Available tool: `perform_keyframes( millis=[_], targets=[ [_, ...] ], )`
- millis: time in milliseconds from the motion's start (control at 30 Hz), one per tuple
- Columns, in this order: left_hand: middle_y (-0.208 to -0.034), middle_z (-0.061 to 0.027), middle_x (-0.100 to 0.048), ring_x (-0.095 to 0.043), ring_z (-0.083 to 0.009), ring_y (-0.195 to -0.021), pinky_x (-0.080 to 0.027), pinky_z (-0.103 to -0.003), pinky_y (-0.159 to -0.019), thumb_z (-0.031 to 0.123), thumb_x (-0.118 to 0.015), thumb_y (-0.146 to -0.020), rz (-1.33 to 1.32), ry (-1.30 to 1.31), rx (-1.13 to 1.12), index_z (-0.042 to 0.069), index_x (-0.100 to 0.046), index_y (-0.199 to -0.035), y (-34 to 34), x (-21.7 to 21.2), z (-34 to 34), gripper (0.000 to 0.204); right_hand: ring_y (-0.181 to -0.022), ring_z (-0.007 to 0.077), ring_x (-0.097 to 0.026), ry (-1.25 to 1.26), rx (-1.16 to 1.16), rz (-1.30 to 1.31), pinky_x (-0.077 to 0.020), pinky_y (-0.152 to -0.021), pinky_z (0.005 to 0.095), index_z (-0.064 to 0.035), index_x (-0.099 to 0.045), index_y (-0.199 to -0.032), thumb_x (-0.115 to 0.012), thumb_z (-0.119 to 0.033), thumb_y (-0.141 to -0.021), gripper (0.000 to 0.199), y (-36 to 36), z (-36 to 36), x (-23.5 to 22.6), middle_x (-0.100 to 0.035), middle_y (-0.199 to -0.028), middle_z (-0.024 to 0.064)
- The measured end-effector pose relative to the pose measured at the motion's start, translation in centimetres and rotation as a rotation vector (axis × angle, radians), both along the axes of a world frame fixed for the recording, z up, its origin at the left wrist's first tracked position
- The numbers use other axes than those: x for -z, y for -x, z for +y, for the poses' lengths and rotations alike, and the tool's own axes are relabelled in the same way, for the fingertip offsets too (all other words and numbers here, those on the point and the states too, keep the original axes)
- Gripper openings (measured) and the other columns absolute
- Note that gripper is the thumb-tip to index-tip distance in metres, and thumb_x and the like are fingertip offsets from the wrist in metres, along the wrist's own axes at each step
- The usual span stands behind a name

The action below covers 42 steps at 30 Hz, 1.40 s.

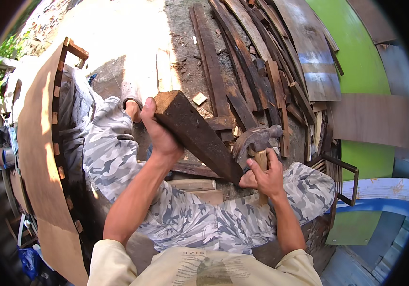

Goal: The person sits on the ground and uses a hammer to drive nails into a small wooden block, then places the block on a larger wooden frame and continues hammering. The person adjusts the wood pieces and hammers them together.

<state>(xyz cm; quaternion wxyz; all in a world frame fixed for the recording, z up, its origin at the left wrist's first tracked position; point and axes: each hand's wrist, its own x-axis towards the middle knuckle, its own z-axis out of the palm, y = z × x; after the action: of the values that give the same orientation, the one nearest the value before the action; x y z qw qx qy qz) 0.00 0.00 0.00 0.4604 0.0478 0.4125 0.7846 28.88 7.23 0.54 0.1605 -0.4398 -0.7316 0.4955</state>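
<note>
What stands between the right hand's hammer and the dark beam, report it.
Nothing visible: the hammer, in the right hand, has its curved claw toward the dark beam. Whether they touch is unclear.

From my end I count two hands, one left hand (162,137) and one right hand (270,176), along with one hammer (256,140), one thick dark beam (199,136), one pair of camouflage trousers (114,155) and one pale shirt (166,268). To the left I get one long brown panel (35,152) with at least five small wood blocks (54,117) along its edge, plus one blue bundle (28,262). Ahead I make out more than ten long planks (210,62), overlapping too much for me to number exactly, and one squarish pale offcut (199,98).
</note>
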Motion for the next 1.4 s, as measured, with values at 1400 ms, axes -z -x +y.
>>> perform_keyframes(
  millis=[1400],
  targets=[
    [-0.081, -0.0035, -0.062, -0.054, -0.0103, -0.075, -0.045, -0.025, -0.068, 0.037, -0.062, -0.092, 0.743, 0.111, -0.338, -0.009, -0.06, -0.102, 0.9, -1.0, -0.4, 0.047, -0.065, 0.0356, -0.064, -0.359, -0.009, 0.042, -0.0479, -0.059, 0.0449, -0.0019, -0.063, -0.107, -0.061, -0.026, -0.101, 0.024, 9.3, -5.3, -2.6, -0.065, -0.077, 0.0162]
  ],
)
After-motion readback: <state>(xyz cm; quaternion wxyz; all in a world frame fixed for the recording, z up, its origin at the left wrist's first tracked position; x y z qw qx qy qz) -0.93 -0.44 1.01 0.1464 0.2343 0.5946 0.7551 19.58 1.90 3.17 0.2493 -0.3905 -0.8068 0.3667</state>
